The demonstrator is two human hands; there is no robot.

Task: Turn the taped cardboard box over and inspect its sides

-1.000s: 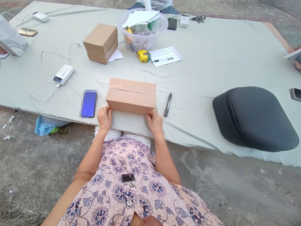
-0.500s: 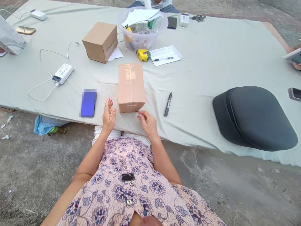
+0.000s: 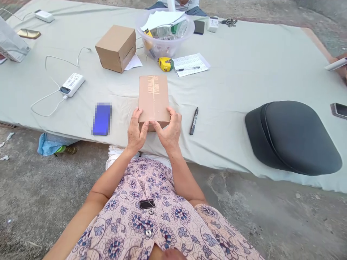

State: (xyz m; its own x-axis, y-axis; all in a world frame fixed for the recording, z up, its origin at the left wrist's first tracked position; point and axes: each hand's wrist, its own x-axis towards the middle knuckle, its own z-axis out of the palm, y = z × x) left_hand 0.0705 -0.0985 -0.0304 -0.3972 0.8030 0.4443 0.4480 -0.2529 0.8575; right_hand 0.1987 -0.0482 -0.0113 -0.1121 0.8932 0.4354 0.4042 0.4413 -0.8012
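A taped cardboard box (image 3: 154,97) sits on the cloth-covered table right in front of me. My left hand (image 3: 137,130) grips its near left corner, fingers along the side and thumb at the near top edge. On the near right corner, my right hand (image 3: 170,130) holds it the same way, and the two thumbs almost meet at the middle of the near edge. Between the hands, part of the box's near face is hidden. A black marker pen (image 3: 194,121) lies to the right of the box, and a blurred-out blue rectangle (image 3: 102,119) lies to the left.
Beyond the box are a second carton (image 3: 116,48), a tape measure (image 3: 166,64), a written sheet with a pen (image 3: 192,65) and a plastic basin (image 3: 165,45). A black padded seat (image 3: 295,137) stands right; a white power bank (image 3: 72,85) with cable lies left. Another person's hand (image 3: 342,68) shows far right.
Both hands have come in from beside the box's near end and closed on its near corners. The box has shifted slightly to the right.
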